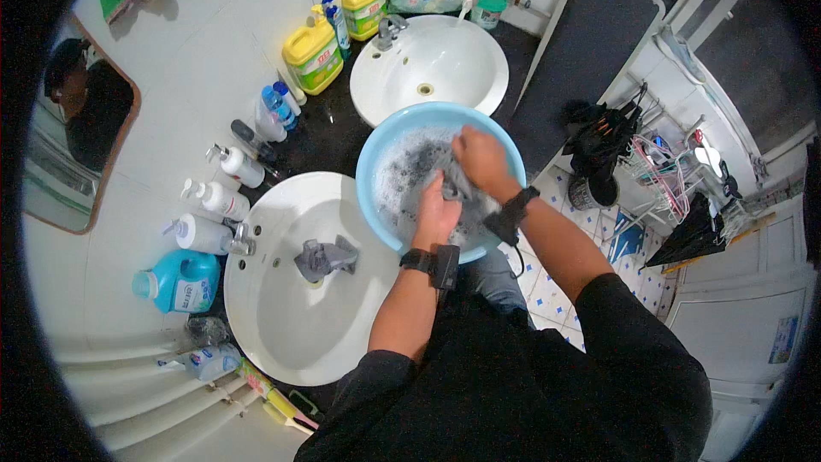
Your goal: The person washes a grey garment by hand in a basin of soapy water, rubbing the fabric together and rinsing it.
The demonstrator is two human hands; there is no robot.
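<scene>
- starting with the head view, the sole view supplied: where is the article, and how is it held?

- the grey cloth (460, 180) is in the blue basin (366, 178), centre of the frame, bunched between both hands. the left hand (438, 212) is closed on it, thumb pointing up the frame; the right hand (483, 158) has its fingers curled tightly round the upper end. some fingertips are hidden.

- progress?

- judged part-way. the cloth lies wet among white suds (393, 175), and the water looks dark. rinsing and wringing appear outstanding.

- and the second grey piece (321, 259)?

- crumpled in the lower-left sink (269, 325), apart from the basin, touched by neither hand. whether it has been washed cannot be determined.

- surroundings?

- upper centre, another sink (479, 60), partly covered by the basin in this view; beside it, two yellow jugs (312, 58). left of frame, pump bottles (242, 167) and a turquoise jug (192, 278). upper right, a dark panel (590, 43); right, hangers (663, 178).

- obstructions?

- none noted between hands and cloth. the black wrist device (510, 216) on the right arm overlaps the basin's rim; in my judgement, splashing is a risk. the basin's support is not visible.
</scene>
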